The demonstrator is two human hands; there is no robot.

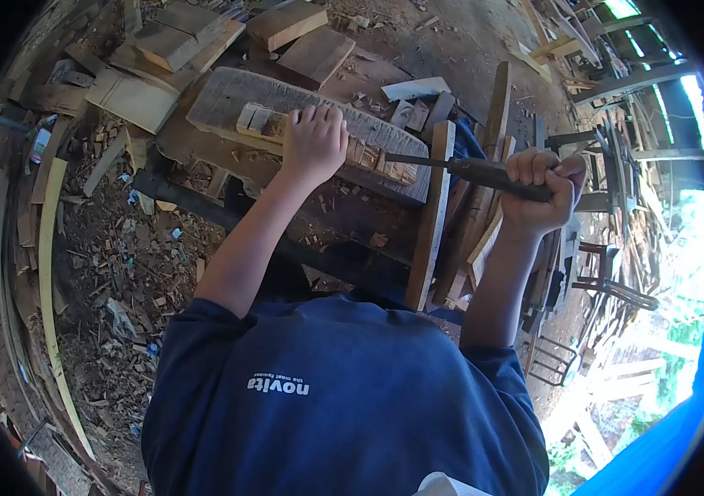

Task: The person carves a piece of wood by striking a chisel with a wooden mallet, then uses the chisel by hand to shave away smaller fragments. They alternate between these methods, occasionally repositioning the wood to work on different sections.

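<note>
While carved wood (368,157) is being gripped by the left hand (315,145), a dark-handled tool (482,174) is being held toward it — right hand (544,192) closed.

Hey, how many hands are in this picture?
2: the left hand on the carved wood piece, the right hand around the dark tool handle. No other hand shows.

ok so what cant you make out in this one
All in the head view:
- Carved wood under the left hand: covered by that hand, as is how its fingers grip.
- Butt of the tool: hidden inside the right hand.
- The tool's tip: too small to tell whether it bites or just touches.
- Blue sheet, lower right: cut off by the dark lens rim.
</note>
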